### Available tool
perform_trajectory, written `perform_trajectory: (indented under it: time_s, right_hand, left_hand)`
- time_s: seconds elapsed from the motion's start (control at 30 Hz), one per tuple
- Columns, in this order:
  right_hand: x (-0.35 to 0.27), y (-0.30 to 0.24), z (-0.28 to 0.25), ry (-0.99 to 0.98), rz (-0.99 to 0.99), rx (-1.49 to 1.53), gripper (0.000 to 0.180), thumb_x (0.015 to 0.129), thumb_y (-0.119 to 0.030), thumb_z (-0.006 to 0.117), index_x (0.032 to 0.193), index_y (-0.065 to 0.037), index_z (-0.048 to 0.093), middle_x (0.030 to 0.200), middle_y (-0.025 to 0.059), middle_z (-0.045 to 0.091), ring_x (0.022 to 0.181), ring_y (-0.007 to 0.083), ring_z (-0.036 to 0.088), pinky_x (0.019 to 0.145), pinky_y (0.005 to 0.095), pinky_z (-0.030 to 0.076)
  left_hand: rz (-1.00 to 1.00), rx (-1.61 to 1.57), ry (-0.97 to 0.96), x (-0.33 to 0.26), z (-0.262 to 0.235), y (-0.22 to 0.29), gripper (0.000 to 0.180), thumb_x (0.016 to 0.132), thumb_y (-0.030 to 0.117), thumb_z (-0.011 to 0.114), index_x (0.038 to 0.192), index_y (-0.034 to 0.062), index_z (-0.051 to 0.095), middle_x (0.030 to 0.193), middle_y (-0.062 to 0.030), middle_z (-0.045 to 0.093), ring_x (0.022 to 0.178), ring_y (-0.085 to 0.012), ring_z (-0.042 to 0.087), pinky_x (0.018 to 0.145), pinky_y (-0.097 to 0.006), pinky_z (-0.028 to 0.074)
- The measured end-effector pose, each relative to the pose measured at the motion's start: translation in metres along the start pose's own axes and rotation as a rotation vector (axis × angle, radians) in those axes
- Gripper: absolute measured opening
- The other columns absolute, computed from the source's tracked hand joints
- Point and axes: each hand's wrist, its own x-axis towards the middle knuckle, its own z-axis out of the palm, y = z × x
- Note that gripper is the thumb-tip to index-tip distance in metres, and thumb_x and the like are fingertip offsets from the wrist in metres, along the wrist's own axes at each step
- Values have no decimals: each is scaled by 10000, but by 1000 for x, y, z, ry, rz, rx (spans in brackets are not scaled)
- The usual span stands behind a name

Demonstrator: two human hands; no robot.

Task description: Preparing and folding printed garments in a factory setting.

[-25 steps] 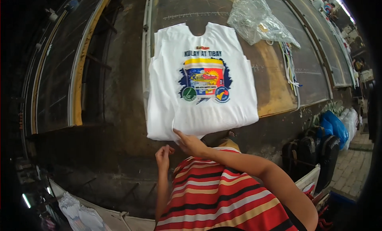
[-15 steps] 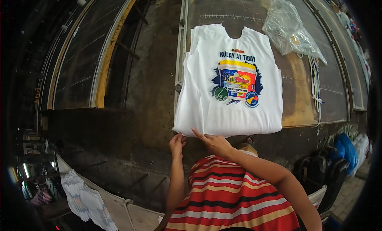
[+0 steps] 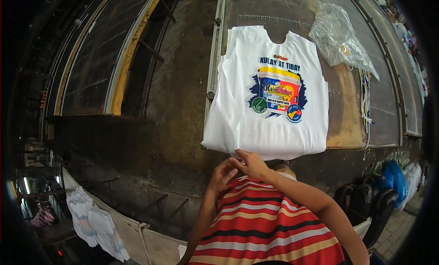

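A thick pile of white sleeveless shirt pieces [image 3: 283, 135] lies at the table's near end, its lower edge hanging rounded over the rim. The top piece bears a colourful print of a paint bucket, with two round badges beneath it. My right hand [image 3: 254, 165] is at the pile's near edge, its thumb and index finger closed on the fabric's hem. Just left of it and lower, my left hand [image 3: 222, 175] is off the fabric. Its fingers are loosely bent and apart, close to my right fingertips, with nothing visible in them.
A crumpled clear plastic bag [image 3: 340, 36] lies on the long dark table [image 3: 386, 109], right of the pile, with cords [image 3: 366, 100] below it. Another long table [image 3: 89, 68] stands left across an aisle. Folded white garments [image 3: 103, 224] hang behind at lower left; bags [image 3: 397, 178] stand at right.
My left hand has let go of the pile's left corner and moved right, beside my right hand. My right hand has shifted slightly right along the near edge.
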Motion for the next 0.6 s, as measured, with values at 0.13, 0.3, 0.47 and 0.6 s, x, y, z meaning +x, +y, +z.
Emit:
perform_trajectory:
  time_s: [0.13, 0.3, 0.47, 0.6]
  right_hand:
    - [3, 7, 4, -45, -21, -37, 308, 903, -103, 610, 1205, -40, 605, 846, 210, 674, 707, 440, 638, 640, 479, 513]
    - [5, -6, 0, -25, -154, -163, 665, 879, -40, 596, 1488, -166, 358, 825, 182, 648, 707, 384, 644, 637, 464, 523]
    - [10, -22, -15, -246, -277, -405, 848, 804, -14, 603, 1551, -227, 264, 800, 114, 593, 678, 319, 628, 646, 431, 532]
    - [13, -30, -22, -260, -296, -446, 888, 785, -6, 599, 1557, -278, 254, 797, 91, 564, 686, 291, 622, 656, 410, 534]
  left_hand:
    - [-377, -84, 238, 20, -25, -18, 226, 991, 263, 588, 931, 53, 646, 1002, -36, 628, 953, -119, 589, 755, -285, 504]
    - [-415, -267, 528, 54, -51, -54, 410, 988, 371, 586, 1199, 22, 624, 999, -83, 702, 868, -193, 698, 770, -339, 540]
    - [-415, 75, 529, 54, -67, -57, 335, 962, 327, 647, 1045, 6, 688, 891, -69, 700, 769, -141, 665, 696, -301, 527]
    - [-286, 291, 586, 32, -69, -54, 329, 941, 327, 683, 883, 5, 721, 762, -33, 675, 650, -80, 593, 575, -239, 474]
